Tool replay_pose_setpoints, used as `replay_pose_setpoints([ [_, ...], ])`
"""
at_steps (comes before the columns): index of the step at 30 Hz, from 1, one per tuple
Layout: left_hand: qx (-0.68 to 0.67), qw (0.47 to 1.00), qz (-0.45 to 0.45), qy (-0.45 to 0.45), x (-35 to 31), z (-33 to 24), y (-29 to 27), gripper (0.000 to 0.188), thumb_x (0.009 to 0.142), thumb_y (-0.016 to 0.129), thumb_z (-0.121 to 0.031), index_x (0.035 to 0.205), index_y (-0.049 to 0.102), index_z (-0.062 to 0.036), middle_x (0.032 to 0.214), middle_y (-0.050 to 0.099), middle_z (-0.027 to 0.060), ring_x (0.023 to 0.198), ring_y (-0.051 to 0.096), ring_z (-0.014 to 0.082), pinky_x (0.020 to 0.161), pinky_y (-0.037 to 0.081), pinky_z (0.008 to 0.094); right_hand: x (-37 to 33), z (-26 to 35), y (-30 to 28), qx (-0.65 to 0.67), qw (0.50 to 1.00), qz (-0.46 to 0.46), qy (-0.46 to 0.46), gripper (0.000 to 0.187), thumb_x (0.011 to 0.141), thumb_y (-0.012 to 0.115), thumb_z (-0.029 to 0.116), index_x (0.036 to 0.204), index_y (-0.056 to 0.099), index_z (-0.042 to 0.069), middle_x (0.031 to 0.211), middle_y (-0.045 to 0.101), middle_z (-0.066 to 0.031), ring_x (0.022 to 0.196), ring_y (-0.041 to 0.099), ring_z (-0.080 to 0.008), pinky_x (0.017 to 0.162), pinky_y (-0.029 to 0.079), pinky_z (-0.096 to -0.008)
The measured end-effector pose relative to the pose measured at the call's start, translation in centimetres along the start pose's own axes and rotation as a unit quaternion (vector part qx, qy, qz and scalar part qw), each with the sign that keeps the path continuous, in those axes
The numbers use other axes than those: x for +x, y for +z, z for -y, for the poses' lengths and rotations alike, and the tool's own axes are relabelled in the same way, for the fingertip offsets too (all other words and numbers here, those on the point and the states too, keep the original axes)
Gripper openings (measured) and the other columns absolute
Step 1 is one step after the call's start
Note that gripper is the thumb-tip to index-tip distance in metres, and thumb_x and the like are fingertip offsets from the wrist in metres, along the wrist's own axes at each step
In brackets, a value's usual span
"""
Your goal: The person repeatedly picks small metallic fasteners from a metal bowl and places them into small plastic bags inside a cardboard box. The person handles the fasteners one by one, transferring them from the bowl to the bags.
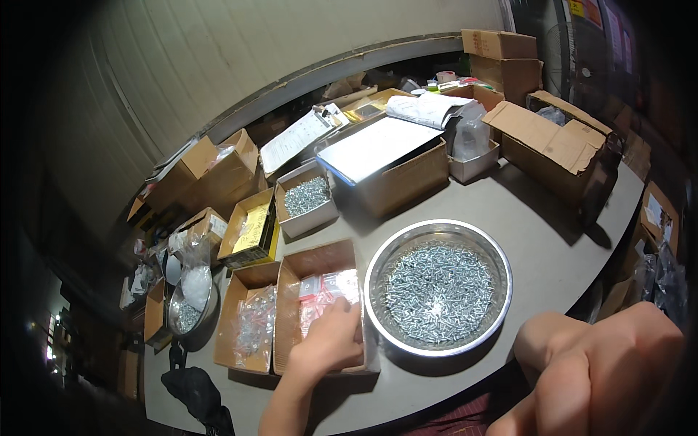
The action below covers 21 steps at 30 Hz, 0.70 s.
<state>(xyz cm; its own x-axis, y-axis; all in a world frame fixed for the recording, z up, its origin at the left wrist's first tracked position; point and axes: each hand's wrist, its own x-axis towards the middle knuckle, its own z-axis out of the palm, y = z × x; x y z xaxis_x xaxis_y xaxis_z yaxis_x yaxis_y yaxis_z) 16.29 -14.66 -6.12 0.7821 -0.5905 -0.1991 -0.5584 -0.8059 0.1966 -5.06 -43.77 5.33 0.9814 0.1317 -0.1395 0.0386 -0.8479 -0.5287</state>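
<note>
My left hand reaches into an open cardboard box of small clear zip bags with red strips. Its fingers are bent down among the bags, and the fingertips are hidden. Close to the camera at the lower right is my right hand, its fingers curled in. Whatever it holds, if anything, is out of sight. Between the hands, a round metal bowl is filled with small silvery screws. Touching the first box on its left, a second cardboard box contains clear bags with small metal parts.
Behind the bowl, papers lie on a large carton. A white box of screws and a yellow-black box stand farther left. At the far left is another metal bowl. An open carton sits at the right of the table.
</note>
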Motion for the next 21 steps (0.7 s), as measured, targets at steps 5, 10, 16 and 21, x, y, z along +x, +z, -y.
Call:
replay_pose_setpoints([
  [5, 0.044, 0.998, 0.027, -0.031, 0.1, -0.9, -0.6, 0.054, 0.076, 0.072, -0.018, 0.123, 0.052, 0.0012, 0.122, 0.049, 0.0296, 0.113, 0.054, 0.0494, 0.094, 0.052, 0.0552, 5.6, 0.8, -2.9, 0.598, 0.657, 0.045, -0.456, 0.035, 0.099, 0.055, 0.025, 0.070, 0.052, 0.006, 0.073, 0.053, -0.0074, 0.066, 0.052, -0.0232, 0.073, 0.050, -0.0381],
  [10, 0.057, 0.995, 0.028, -0.078, 0.5, -0.4, -0.8, 0.066, 0.073, 0.069, -0.012, 0.134, 0.048, -0.0025, 0.127, 0.050, 0.0259, 0.118, 0.051, 0.0477, 0.099, 0.049, 0.0555, 6.4, 0.0, -3.5, 0.619, 0.590, 0.055, -0.516, 0.032, 0.098, 0.054, 0.019, 0.069, 0.052, 0.005, 0.072, 0.053, -0.0085, 0.065, 0.053, -0.0244, 0.070, 0.051, -0.0409],
  [16, 0.037, 0.996, -0.001, -0.081, 3.0, 4.0, -1.7, 0.049, 0.072, 0.070, -0.014, 0.120, 0.063, -0.0160, 0.117, 0.059, 0.0165, 0.119, 0.054, 0.0411, 0.095, 0.051, 0.0516, 6.3, -0.1, -3.4, 0.623, 0.568, 0.064, -0.534, 0.029, 0.096, 0.053, 0.013, 0.068, 0.051, 0.005, 0.071, 0.054, -0.0097, 0.063, 0.054, -0.0258, 0.067, 0.051, -0.0443],
  [21, -0.036, 0.994, -0.064, -0.080, 4.4, 7.4, -2.3, 0.026, 0.074, 0.067, -0.016, 0.099, 0.074, -0.0106, 0.094, 0.071, 0.0166, 0.098, 0.068, 0.0363, 0.082, 0.055, 0.0439, 6.7, -0.3, -3.1, 0.627, 0.550, 0.082, -0.545, 0.028, 0.095, 0.052, 0.007, 0.067, 0.050, 0.004, 0.070, 0.055, -0.0107, 0.062, 0.055, -0.0270, 0.064, 0.052, -0.0471],
])
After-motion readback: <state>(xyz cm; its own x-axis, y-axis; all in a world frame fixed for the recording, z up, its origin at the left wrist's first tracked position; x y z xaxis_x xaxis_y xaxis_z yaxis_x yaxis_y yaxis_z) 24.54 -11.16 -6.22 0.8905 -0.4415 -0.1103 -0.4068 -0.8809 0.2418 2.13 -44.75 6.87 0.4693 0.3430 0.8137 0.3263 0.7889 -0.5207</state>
